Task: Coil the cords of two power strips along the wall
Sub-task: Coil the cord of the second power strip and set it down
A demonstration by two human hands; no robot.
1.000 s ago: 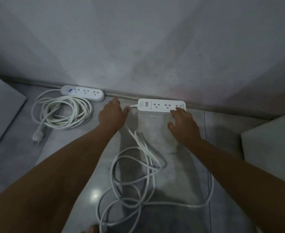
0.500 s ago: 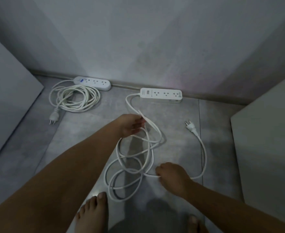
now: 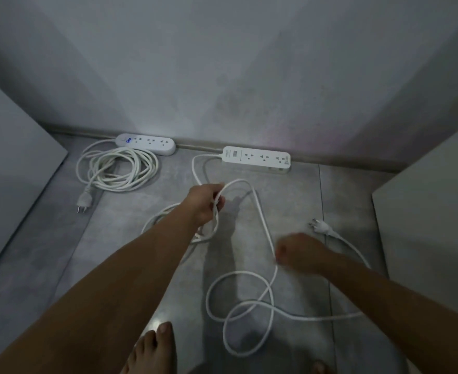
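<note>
- The rectangular white power strip (image 3: 256, 157) lies at the foot of the grey wall (image 3: 222, 76). Its long white cord (image 3: 261, 215) sprawls loose over the grey tiled floor (image 3: 303, 190).
- The left hand (image 3: 204, 203) has its grip clamped round gathered loops of that cord.
- The right hand (image 3: 298, 253), blurred, has its grip curled on the cord further along, near the white plug (image 3: 321, 226).
- The rounded white power strip (image 3: 145, 143) sits further left, its coiled white cord (image 3: 117, 168) beside it.

Grey tiled floor (image 3: 290, 201), grout line running front to back at right. Grey wall (image 3: 222, 63) behind, darker smudge mid-wall. Narrow baseboard (image 3: 343, 161) along wall foot. Pale flat panel (image 3: 12, 157) at left, light cabinet side (image 3: 433, 211) at right. Bare foot (image 3: 152, 349) at bottom edge, second foot's toe (image 3: 319, 368) right of it.
</note>
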